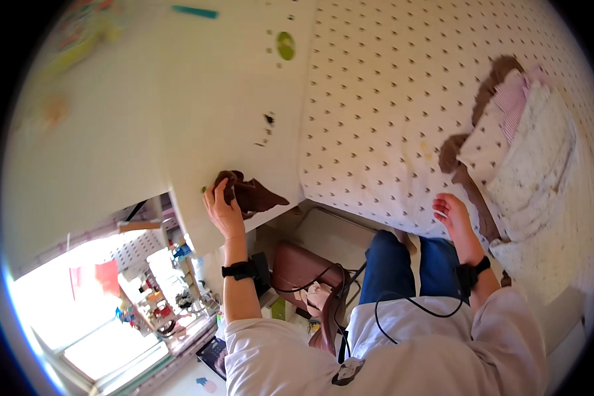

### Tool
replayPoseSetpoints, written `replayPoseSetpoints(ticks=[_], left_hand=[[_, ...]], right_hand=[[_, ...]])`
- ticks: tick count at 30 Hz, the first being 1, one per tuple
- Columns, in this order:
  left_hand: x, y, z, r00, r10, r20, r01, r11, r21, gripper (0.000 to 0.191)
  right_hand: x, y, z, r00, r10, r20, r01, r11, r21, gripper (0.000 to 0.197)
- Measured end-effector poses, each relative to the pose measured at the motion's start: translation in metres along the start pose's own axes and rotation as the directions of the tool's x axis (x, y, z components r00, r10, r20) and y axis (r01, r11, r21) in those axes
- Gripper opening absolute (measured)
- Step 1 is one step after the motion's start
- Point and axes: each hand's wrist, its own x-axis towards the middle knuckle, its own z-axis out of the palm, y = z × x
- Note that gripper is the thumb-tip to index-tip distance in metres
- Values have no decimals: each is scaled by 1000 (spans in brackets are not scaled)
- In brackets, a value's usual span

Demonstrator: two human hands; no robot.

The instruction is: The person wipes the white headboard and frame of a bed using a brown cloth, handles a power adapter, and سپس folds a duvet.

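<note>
My left hand (222,210) holds a dark brown cloth (257,196) against the white wall (218,114), near its lower edge. The cloth is bunched under my fingers and hangs out to the right in a point. My right hand (450,212) is over the edge of the bed, fingers loosely curled, with nothing in it that I can see. Under it lies a white sheet with small dark hearts (376,123). Beyond that hand, a rumpled light blanket (534,163) and brown fabric (480,208) lie on the bed.
A reddish-brown bag (302,267) stands below, between the wall and my legs. Black cables run from my wristbands across my shirt. A bright window (114,346) and cluttered shelves (158,297) are at the lower left. Green and black marks dot the wall.
</note>
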Motion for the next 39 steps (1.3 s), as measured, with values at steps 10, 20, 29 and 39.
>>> replayPoseSetpoints(ticks=[10, 20, 29, 39], left_hand=[[17, -112, -55, 881, -257, -397, 278, 961, -5, 57], [42, -162, -48, 896, -388, -214, 332, 908, -256, 41], [-44, -193, -43, 900, -414, -135, 372, 893, -255, 58], [-3, -255, -60, 796, -591, 130, 519, 556, -649, 56]], right_hand=[[-28, 9, 68, 986, 2, 166, 2, 1000, -25, 21], [-86, -29, 104, 966, -180, 186, 161, 981, 110, 21], [-159, -41, 116, 957, -289, 26, 277, 936, 215, 22], [-165, 4, 164, 952, -279, 124, 217, 903, 371, 17]])
